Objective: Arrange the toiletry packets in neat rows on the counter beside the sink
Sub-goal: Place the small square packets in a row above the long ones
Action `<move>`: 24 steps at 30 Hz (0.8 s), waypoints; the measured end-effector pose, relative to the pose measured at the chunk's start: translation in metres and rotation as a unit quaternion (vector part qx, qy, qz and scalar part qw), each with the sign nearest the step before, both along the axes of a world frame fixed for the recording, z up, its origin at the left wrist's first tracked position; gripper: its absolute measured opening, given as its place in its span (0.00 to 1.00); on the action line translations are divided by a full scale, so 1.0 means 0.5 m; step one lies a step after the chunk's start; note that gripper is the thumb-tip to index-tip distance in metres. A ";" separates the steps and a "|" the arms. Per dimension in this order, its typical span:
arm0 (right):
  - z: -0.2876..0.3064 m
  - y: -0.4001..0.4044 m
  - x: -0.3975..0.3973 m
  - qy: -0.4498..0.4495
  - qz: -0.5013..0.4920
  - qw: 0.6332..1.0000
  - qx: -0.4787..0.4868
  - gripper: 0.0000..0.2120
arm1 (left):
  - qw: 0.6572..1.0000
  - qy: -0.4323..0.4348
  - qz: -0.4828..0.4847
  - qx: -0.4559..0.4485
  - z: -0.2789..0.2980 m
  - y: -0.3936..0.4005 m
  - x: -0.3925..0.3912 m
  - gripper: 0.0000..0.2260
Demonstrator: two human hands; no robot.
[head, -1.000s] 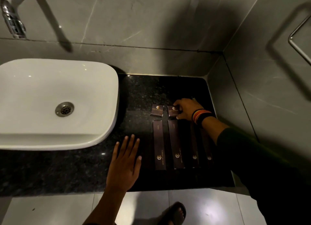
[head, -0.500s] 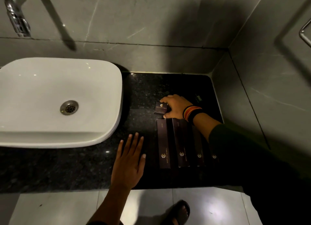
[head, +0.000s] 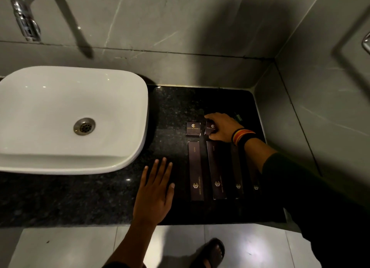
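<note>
Dark-sleeved right hand [head: 222, 127], striped bands at the wrist, fingers curled around a small square dark brown packet with gold logo [head: 210, 127]. Just left of it, a second small square brown packet [head: 193, 128], lying free. Nearer, four long narrow dark brown packets [head: 195, 170] side by side in a row on speckled black stone counter [head: 100, 197]. Left hand [head: 155, 193] flat and spread on the counter, holding nothing, right of white ceramic sink [head: 124, 147].
</note>
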State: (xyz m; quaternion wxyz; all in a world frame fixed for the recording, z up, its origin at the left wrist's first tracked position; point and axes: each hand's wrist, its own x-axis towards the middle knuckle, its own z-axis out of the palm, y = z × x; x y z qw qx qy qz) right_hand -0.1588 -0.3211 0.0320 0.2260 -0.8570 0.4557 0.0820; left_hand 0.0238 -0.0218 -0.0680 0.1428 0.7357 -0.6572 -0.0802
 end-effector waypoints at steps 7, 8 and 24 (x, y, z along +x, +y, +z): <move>-0.014 -0.005 -0.011 -0.015 -0.009 1.000 0.013 0.37 | 1.000 0.001 0.000 0.003 0.004 -0.001 -0.001 0.27; -0.014 -0.004 -0.010 -0.016 -0.006 1.000 0.014 0.36 | 1.000 -0.001 0.000 0.006 0.004 -0.001 -0.001 0.28; -0.021 -0.098 -0.125 -0.047 -0.222 0.973 -0.049 0.19 | 1.000 -0.020 -0.002 0.001 0.005 -0.002 -0.001 0.27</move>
